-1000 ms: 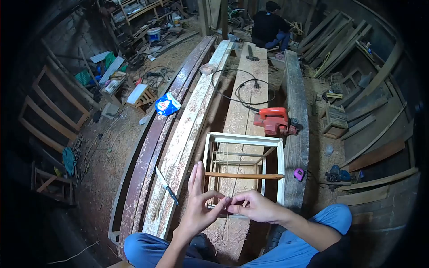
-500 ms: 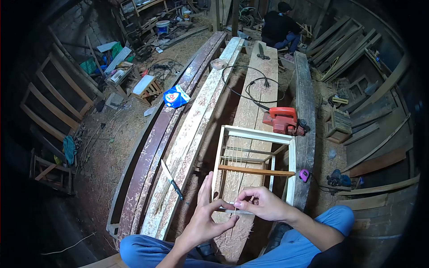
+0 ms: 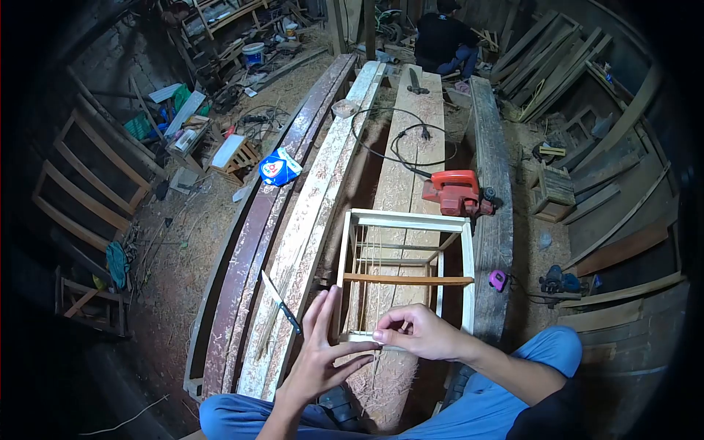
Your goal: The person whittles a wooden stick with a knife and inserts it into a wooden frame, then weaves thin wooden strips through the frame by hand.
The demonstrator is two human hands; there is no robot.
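A pale wooden frame (image 3: 466,249) sits on the planks in front of me, crossed by a brown wooden strip (image 3: 411,279) and several thin sticks running lengthwise. At the frame's near edge, my right hand (image 3: 414,334) pinches a thin stick between thumb and forefinger. Beside it, my left hand (image 3: 326,359) has its fingers spread, the forefinger reaching close to the right fingertips. Left of the frame, a knife (image 3: 281,302) with a black handle lies on a light plank. A red power planer (image 3: 458,192) rests beyond the frame's far right corner.
A purple tape measure (image 3: 498,279) lies on the right beam (image 3: 493,161). A black cable (image 3: 400,152) loops over the planks. A blue packet (image 3: 279,167) is on the dark plank. Farther back, a person (image 3: 444,40) sits facing away. Wooden frames lean on both sides.
The view has shifted, so the scene sits slightly left. My left hand's thumb and forefinger have come closer together, while my right hand stays pinched near the frame's near edge.
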